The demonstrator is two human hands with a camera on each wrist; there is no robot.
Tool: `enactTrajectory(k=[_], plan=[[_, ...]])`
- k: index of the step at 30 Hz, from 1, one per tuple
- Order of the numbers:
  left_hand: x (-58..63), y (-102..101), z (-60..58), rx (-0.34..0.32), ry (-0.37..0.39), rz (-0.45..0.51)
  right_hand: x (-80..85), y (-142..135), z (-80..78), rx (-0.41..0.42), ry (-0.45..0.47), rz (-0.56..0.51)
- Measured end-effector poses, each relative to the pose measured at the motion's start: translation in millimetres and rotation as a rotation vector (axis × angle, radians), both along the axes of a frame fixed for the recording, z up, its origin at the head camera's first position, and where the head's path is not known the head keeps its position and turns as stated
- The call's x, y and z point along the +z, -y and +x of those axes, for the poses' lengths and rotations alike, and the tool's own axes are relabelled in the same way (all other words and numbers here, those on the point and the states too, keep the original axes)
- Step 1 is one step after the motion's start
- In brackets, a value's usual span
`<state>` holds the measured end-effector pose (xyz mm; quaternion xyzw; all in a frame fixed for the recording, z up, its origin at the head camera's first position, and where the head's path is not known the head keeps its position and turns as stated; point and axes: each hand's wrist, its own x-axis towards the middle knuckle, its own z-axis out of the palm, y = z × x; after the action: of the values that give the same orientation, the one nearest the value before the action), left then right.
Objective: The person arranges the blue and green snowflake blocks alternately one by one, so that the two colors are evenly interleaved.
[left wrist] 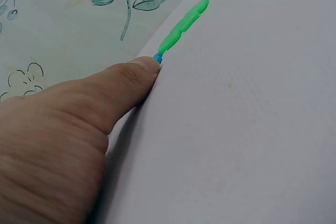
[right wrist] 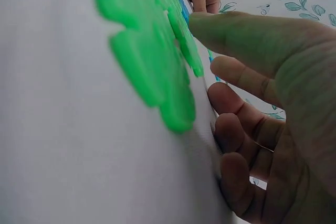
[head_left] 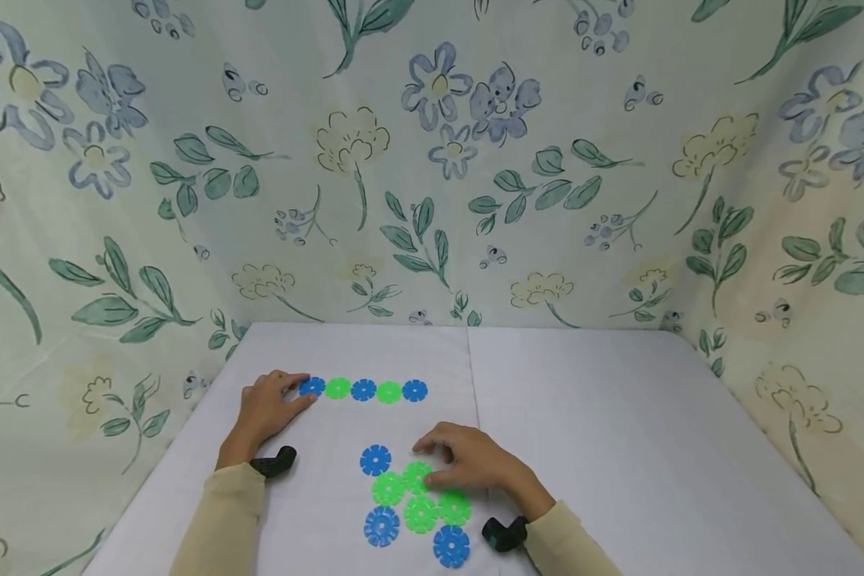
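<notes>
In the head view, my left hand point(head_left: 265, 406) pinches the edges of a blue notched plastic disc point(head_left: 313, 387) between thumb and finger. That disc is the left end of a row lying on the table, with a green disc point(head_left: 338, 388) beside it. Only a sliver of the blue disc point(left wrist: 158, 57) shows past the thumb in the left wrist view. My right hand point(head_left: 475, 458) hovers over a loose group of discs, its thumb by a green disc point(head_left: 417, 476). The right wrist view shows the thumb and loosely bent fingers apart, with green discs point(right wrist: 147, 51) beside them.
The row continues right with a blue disc point(head_left: 363, 390), a green one point(head_left: 389, 392) and a blue one point(head_left: 414, 390). Nearer me lie blue discs point(head_left: 382, 526) around several green ones point(head_left: 421, 514). A white cloth covers the table point(head_left: 619, 448); a floral curtain point(head_left: 446, 200) surrounds it.
</notes>
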<state>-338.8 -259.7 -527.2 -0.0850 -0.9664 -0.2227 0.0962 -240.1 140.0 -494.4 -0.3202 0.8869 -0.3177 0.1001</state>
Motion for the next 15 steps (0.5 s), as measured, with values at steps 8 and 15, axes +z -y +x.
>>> enactTrajectory(k=[8,15], plan=[[0.4,1.9,0.1,0.001,0.017,-0.009,-0.7,0.9,-0.4,0.026,-0.021,0.048],[2.0,0.6,-0.1,0.002,0.021,-0.002,-2.0,1.1,-0.8,0.024,-0.039,0.081]])
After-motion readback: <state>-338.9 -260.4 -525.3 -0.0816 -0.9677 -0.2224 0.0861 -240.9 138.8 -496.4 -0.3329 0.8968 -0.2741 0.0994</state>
